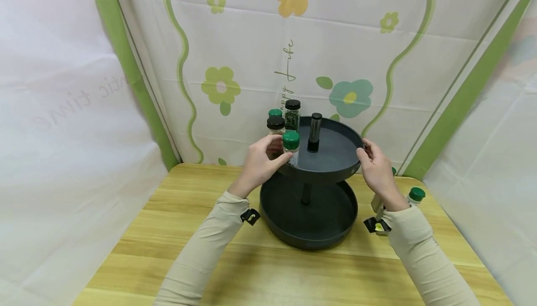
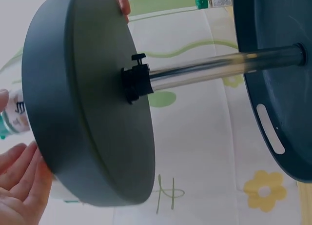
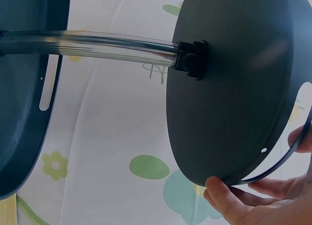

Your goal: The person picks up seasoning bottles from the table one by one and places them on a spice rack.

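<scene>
A dark two-tier round organizer stands on the table, its upper tray [image 1: 335, 156] carried on a metal post above the lower tray [image 1: 310, 226]. At the upper tray's left side, my left hand [image 1: 258, 166] pinches a green-capped spice jar [image 1: 291, 142] between thumb and fingers. Behind that jar are two black-capped spice jars [image 1: 275, 123] and another green cap [image 1: 275, 113]. My right hand [image 1: 376, 170] grips the upper tray's right rim, thumb at the edge. From the right wrist view, its fingers [image 3: 273, 186] lie around the rim beside the handle slot.
Green-capped jars [image 1: 416, 195] stand on the wooden table [image 1: 176, 231] at the right, partly behind my right forearm. A short handle post [image 1: 314, 133] rises from the upper tray's middle. A flower-printed curtain [image 1: 260, 40] hangs close behind the organizer.
</scene>
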A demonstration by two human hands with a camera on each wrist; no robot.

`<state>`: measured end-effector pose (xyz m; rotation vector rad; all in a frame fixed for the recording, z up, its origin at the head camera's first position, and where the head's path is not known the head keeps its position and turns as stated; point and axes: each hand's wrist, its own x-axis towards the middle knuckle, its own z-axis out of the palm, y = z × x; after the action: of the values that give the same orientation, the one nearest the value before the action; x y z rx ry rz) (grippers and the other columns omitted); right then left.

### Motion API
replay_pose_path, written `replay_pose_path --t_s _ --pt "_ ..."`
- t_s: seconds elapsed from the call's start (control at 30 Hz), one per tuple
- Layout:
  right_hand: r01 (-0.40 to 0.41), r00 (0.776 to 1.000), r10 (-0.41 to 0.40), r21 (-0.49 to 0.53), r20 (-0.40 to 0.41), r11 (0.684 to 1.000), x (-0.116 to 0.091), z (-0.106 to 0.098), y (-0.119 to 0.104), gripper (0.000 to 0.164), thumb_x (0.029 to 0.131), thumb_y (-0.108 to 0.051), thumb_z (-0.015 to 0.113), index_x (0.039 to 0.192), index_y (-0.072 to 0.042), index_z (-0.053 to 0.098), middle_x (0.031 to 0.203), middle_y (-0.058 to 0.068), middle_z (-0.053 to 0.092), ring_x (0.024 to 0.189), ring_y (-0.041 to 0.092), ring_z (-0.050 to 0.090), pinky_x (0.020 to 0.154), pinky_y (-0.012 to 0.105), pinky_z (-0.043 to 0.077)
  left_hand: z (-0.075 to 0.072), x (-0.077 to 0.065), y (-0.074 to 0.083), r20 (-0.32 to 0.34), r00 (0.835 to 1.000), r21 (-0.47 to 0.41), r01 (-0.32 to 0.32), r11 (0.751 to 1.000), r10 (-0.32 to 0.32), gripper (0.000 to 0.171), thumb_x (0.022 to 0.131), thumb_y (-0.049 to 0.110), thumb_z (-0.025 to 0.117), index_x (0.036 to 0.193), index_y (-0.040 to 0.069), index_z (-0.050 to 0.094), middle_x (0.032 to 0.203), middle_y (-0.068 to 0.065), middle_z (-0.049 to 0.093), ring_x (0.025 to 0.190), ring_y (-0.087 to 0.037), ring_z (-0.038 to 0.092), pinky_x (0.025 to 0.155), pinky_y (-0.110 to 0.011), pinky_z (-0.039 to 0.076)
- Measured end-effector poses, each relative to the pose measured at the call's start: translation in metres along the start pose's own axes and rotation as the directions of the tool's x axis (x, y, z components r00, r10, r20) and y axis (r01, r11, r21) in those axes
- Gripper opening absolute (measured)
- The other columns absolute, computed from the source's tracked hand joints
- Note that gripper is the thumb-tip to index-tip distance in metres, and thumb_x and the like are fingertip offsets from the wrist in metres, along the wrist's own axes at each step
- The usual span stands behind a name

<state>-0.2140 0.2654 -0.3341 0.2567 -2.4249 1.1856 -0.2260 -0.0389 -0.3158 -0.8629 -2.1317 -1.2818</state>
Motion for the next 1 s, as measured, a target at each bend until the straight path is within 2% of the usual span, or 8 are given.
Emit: replay_pose_path --t_s 0.13,0.27,0.43,0.57,0.67,0.77,0.9,1.0 --pt "0.011 1.000 -0.011 -0.006 0.012 1.000 0.000 -0.003 0.002 0.060 0.103 -0.041 0.031 0.150 -0.005 0.023 0.146 0.027 0.030 0.129 0.045 0.034 0.100 0.060 0.031 -0.007 -0.004 -0.005 -0.029 0.999 0.032 -0.030 0.999 0.031 0.036 0.086 0.020 0.072 0.115 0.001 0.063 0.104 -0.009 0.064 0.093 -0.017 0.062 0.079 -0.032 0.052" --pt "0.020 1.000 -0.020 0.000 0.024 1.000 -0.001 -0.006 0.006 0.062 0.103 -0.043 0.026 0.150 -0.004 0.022 0.145 0.027 0.031 0.122 0.047 0.042 0.096 0.061 0.035 -0.014 -0.010 -0.014 -0.049 0.998 0.050 -0.024 0.998 0.026 0.029 0.089 0.017 0.068 0.112 0.001 0.064 0.105 -0.010 0.064 0.095 -0.019 0.061 0.078 -0.034 0.053" --pt "0.006 0.999 -0.006 0.001 0.039 1.000 -0.004 -0.013 0.011 0.061 0.103 -0.040 0.025 0.148 0.002 0.023 0.142 0.028 0.035 0.117 0.046 0.046 0.094 0.059 0.038 -0.021 -0.019 -0.029 -0.077 0.997 0.032 0.022 0.999 -0.020 0.021 0.092 0.015 0.063 0.108 0.002 0.065 0.102 -0.008 0.065 0.093 -0.018 0.062 0.077 -0.037 0.053" --pt "-0.018 0.998 0.020 -0.051 0.053 0.999 -0.008 -0.021 0.014 0.059 0.104 -0.037 0.027 0.146 0.004 0.026 0.139 0.027 0.039 0.121 0.045 0.043 0.095 0.059 0.037 -0.024 -0.028 -0.042 -0.063 0.995 0.024 0.074 0.997 -0.072 0.018 0.094 0.015 0.060 0.107 0.003 0.066 0.102 -0.008 0.066 0.093 -0.019 0.062 0.078 -0.041 0.053" --pt "-0.029 0.996 0.037 -0.105 0.081 0.994 -0.010 -0.027 0.017 0.060 0.103 -0.039 0.030 0.143 0.005 0.032 0.137 0.028 0.041 0.121 0.044 0.042 0.093 0.059 0.036 -0.024 -0.036 -0.052 -0.016 0.992 0.059 0.123 0.991 -0.123 0.019 0.095 0.016 0.059 0.107 0.004 0.066 0.102 -0.007 0.066 0.093 -0.019 0.062 0.079 -0.040 0.053" --pt "-0.040 0.990 0.060 -0.159 0.126 0.987 -0.014 -0.031 0.021 0.062 0.101 -0.044 0.032 0.140 0.004 0.039 0.134 0.028 0.044 0.118 0.045 0.043 0.089 0.060 0.038 -0.023 -0.043 -0.062 0.065 0.981 0.137 0.174 0.975 -0.184 0.020 0.095 0.018 0.059 0.108 0.005 0.067 0.102 -0.006 0.066 0.093 -0.019 0.062 0.079 -0.038 0.053" --pt "-0.050 0.981 0.089 -0.222 0.170 0.974 -0.019 -0.036 0.030 0.061 0.101 -0.044 0.035 0.136 0.004 0.045 0.130 0.027 0.047 0.113 0.044 0.046 0.086 0.059 0.041 -0.020 -0.052 -0.075 0.183 0.948 0.249 0.212 0.945 -0.261 0.023 0.095 0.020 0.058 0.110 0.005 0.067 0.108 -0.007 0.066 0.099 -0.022 0.061 0.081 -0.037 0.052" --pt "-0.021 0.981 0.072 -0.269 0.181 0.963 -0.021 -0.038 0.038 0.057 0.101 -0.041 0.037 0.134 0.005 0.047 0.126 0.028 0.050 0.110 0.044 0.049 0.085 0.058 0.043 -0.015 -0.057 -0.085 0.230 0.923 0.284 0.241 0.928 -0.309 0.026 0.096 0.021 0.057 0.114 0.004 0.065 0.114 -0.010 0.064 0.105 -0.026 0.060 0.085 -0.040 0.051"
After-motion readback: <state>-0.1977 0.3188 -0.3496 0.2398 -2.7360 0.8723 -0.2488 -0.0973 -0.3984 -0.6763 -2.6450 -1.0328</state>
